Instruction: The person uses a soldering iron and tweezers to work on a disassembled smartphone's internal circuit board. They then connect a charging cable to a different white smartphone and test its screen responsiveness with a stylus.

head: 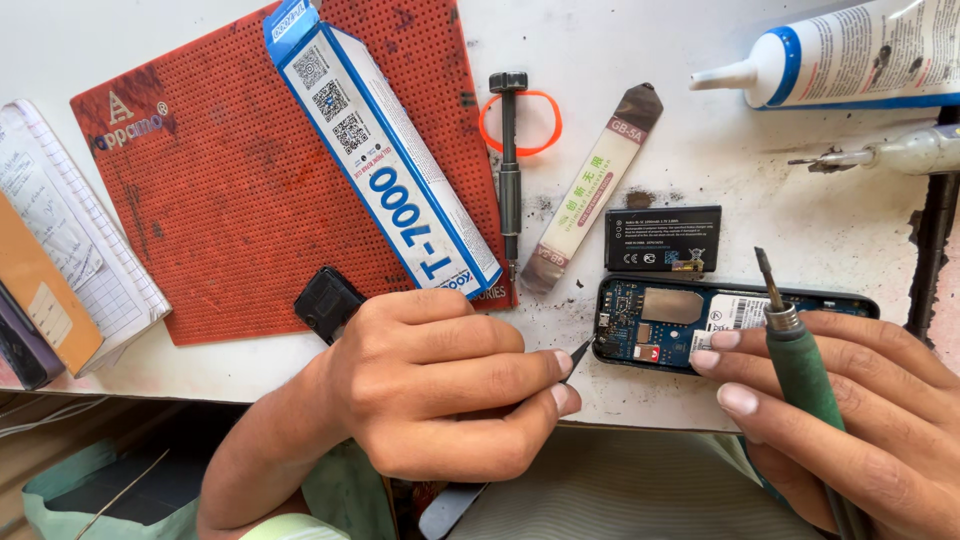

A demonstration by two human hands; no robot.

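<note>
Opened phone (660, 325) near table edge (640, 420), between hands.

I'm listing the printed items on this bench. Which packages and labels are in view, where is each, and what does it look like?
Glue box: long, white and blue, lying diagonally on the red mat.
Glue tube: top right, white with blue band and nozzle.
Pry strip: centre, slim white label, metal ends.
Battery: black rectangle above the opened phone.
Phone sticker: small, white, on the blue board.
Notebook: left edge, white pages.
</note>
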